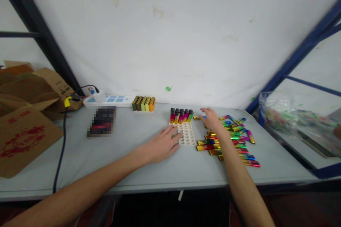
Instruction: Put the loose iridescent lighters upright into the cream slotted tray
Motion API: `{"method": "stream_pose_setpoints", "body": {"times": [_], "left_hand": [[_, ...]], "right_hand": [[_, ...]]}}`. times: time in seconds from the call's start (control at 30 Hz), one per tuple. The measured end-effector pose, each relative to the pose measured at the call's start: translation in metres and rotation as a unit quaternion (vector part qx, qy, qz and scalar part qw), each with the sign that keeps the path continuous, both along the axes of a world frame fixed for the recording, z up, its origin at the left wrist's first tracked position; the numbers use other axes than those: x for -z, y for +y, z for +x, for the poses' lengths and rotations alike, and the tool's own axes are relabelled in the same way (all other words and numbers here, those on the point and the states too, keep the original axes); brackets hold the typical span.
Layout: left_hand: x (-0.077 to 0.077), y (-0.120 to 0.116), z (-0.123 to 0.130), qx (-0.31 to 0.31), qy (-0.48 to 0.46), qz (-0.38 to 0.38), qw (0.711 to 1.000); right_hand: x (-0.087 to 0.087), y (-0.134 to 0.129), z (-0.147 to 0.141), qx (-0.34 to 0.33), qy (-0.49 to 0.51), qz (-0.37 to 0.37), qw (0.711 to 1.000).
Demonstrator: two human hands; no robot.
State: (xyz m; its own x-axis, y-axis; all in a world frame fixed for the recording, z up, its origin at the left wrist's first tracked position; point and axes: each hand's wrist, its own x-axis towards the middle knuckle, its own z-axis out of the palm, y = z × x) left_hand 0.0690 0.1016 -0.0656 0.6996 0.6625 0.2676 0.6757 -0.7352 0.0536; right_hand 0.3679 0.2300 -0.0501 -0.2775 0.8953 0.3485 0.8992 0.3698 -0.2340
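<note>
A white tray [189, 135] with rows of round holes lies on the table in front of me. Several black-topped lighters [181, 116] stand upright in its far rows, coloured purple, yellow and green. My left hand [163, 145] rests flat at the tray's left side, fingers spread over its edge. To the right, my right hand [212, 118] hovers over the far left part of a spread of shiny multicoloured lighters [241, 150] lying flat. Its fingers point left and are apart, with nothing visible between them. The right forearm covers part of the spread.
A block of upright green, brown and yellow lighters [144, 103] stands near the wall. Left of it are a white power strip [114, 100], a blurred dark item [102, 121], a black cable [64, 131] and cardboard boxes [29, 134]. Plastic bags [282, 113] lie beyond the blue frame.
</note>
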Motion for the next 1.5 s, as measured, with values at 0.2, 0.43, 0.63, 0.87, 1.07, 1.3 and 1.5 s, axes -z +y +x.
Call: {"method": "stream_pose_setpoints", "body": {"times": [0.2,0.43,0.63,0.87,1.07,1.3,1.5], "left_hand": [[0.003,0.001,-0.002,-0.001,-0.008,0.002,1.000],[0.004,0.001,-0.001,-0.005,-0.011,-0.005,1.000],[0.000,0.000,-0.001,-0.003,0.008,-0.006,1.000],[-0.002,-0.001,-0.001,-0.002,0.010,-0.011,1.000],[-0.003,-0.001,0.000,-0.009,0.014,-0.017,1.000],[-0.003,-0.001,0.000,-0.004,0.014,-0.016,1.000],[-0.003,-0.001,0.000,-0.005,0.015,-0.015,1.000]], "right_hand": [[0.015,0.004,-0.001,-0.039,-0.028,-0.042,0.998],[0.004,0.005,-0.010,-0.005,0.016,0.008,1.000],[-0.019,-0.011,-0.017,-0.008,0.257,0.129,0.958],[-0.032,-0.024,-0.028,-0.118,0.476,0.001,0.871],[-0.032,-0.029,-0.034,-0.173,0.419,-0.052,0.890],[-0.030,-0.030,-0.035,-0.200,0.244,-0.013,0.949],[-0.021,-0.026,-0.035,-0.192,0.234,0.010,0.953]]}}
